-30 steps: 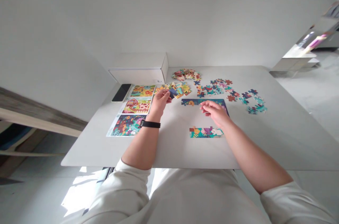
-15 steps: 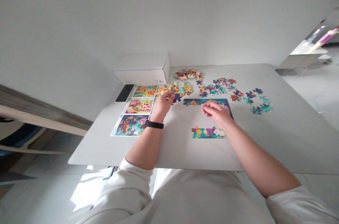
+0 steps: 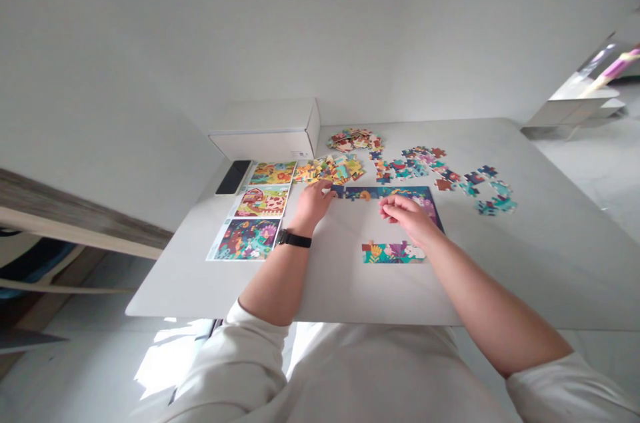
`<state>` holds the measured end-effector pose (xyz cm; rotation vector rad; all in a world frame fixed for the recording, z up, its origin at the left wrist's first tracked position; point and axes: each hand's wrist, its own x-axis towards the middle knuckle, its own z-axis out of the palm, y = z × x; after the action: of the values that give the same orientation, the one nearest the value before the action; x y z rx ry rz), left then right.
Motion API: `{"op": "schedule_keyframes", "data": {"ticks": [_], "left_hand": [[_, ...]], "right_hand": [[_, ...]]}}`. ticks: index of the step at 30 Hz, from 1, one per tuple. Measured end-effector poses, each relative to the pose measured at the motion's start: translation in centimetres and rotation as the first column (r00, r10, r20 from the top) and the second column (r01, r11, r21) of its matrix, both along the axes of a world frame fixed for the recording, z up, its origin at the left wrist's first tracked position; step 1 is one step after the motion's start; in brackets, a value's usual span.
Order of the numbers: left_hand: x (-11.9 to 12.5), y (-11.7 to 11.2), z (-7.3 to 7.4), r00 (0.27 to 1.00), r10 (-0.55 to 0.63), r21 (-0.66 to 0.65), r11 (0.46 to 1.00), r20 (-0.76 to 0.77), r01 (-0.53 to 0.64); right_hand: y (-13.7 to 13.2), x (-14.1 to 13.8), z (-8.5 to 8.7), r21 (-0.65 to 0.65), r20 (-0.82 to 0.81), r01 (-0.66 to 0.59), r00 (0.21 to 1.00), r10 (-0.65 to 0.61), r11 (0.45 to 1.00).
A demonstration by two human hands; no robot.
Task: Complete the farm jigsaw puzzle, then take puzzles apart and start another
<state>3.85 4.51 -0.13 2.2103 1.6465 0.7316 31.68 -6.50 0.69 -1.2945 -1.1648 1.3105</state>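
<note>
My left hand [image 3: 315, 203], with a black wristband, has its fingers closed on a dark blue puzzle piece [image 3: 339, 191]. That piece lies flat just left of the joined puzzle strip [image 3: 358, 194], a narrow gap between them. My right hand [image 3: 404, 213] hovers over the strip's lower side, thumb and fingers pinched together; whatever they hold, if anything, is hidden. The strip turns down at its right end, partly covered by this hand. Nearer me lies a second joined section [image 3: 385, 252], teal and purple with a white animal.
On the left lie a sheet with three pictures [image 3: 260, 202] and a phone [image 3: 234, 178]. A white box [image 3: 265, 136] stands behind. Yellow pieces [image 3: 340, 170], a reddish pile [image 3: 355, 139], mixed pieces [image 3: 410, 164] and a teal group [image 3: 495, 200] spread across the table's back [image 3: 540, 236].
My left hand has turned and lowered the dark blue piece to the table beside the strip's left end. My right hand has hardly moved.
</note>
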Motion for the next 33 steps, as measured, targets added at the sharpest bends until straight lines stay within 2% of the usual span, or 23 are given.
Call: {"op": "schedule_keyframes", "data": {"ticks": [6, 9, 16, 33], "left_hand": [[-0.43, 0.06, -0.57, 0.988, -0.106, 0.09, 0.989, -0.112, 0.116], [-0.3, 0.12, -0.7, 0.978, -0.16, 0.077, 0.982, -0.134, 0.171], [-0.12, 0.2, -0.6, 0.972, -0.144, 0.056, 0.986, -0.185, 0.157], [0.23, -0.26, -0.05, 0.964, -0.218, 0.066, 0.971, -0.154, 0.23]], "right_hand": [[-0.07, -0.17, -0.1, 0.001, 0.033, -0.018, 0.999, 0.018, 1.0], [-0.14, -0.3, -0.06, -0.004, 0.035, -0.015, 0.999, 0.015, 1.0], [-0.18, -0.43, -0.27, -0.011, 0.033, -0.02, 0.999, 0.021, 1.0], [-0.42, -0.81, -0.04, -0.007, 0.109, -0.087, 0.99, 0.087, 0.996]]}}
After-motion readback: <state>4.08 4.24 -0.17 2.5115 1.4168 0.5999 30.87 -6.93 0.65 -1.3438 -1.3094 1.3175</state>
